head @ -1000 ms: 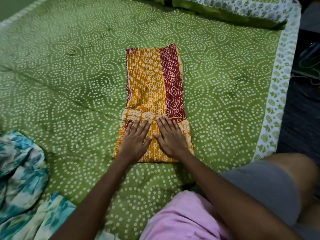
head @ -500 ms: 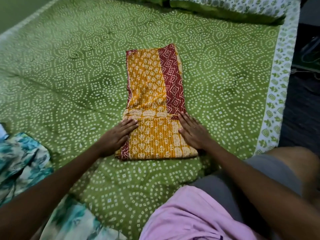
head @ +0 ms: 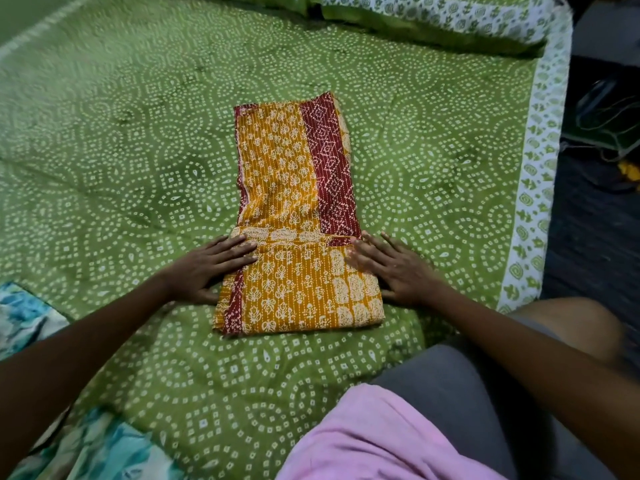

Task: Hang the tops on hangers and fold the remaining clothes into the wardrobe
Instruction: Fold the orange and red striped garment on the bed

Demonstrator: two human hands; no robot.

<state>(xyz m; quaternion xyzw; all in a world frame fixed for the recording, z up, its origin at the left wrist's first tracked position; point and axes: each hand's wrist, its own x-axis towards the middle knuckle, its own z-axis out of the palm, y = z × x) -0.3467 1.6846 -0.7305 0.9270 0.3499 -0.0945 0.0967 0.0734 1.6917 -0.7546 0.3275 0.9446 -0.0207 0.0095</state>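
Mustard-and-maroon printed cloth [head: 294, 216] lies partly folded on a green bedspread [head: 138, 150], with a hand flat at each side of its near fold.

Its near end is doubled over into a thicker block, while the rest stretches away in a long strip with a maroon band along its right edge. At the left edge of the folded block rests the left hand [head: 207, 268], fingers straight and together, their tips lying on the cloth. Opposite it, the right hand [head: 391, 268] lies flat at the right edge, fingers spread and straight, touching the cloth; neither hand grips anything. A teal floral garment [head: 27, 317] sits at the bed's left edge. Pink fabric [head: 374, 441] and grey shorts [head: 450, 386] cover the person's lap in the near foreground.
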